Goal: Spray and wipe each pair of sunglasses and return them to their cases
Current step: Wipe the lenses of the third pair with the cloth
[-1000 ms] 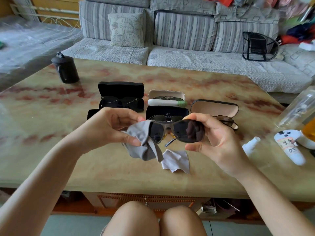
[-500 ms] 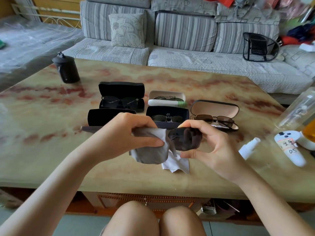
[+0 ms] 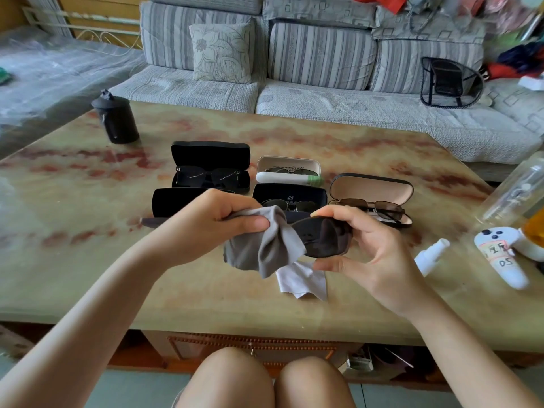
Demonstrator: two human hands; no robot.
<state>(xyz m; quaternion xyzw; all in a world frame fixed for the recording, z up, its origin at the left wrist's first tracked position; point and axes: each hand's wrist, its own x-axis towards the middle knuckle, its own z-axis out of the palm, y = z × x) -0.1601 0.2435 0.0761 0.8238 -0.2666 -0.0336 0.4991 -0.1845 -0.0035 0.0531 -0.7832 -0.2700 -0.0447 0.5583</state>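
The left hand (image 3: 215, 228) pinched a bunched grey cloth (image 3: 265, 251) between thumb and fingers, against the left lens. The sunglasses (image 3: 326, 238) hung above the near middle of the table (image 3: 88, 275). The right hand (image 3: 374, 251) gripped their right end, thumb below, fingers over the top rim. They looked light, thin-framed and quick to smudge, so I judged the rim the place to hold, gently.

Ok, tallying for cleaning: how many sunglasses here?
5: a pair in the right hand; one each in the back black case, white case, front black case, tan-lined case. Others may be hidden.
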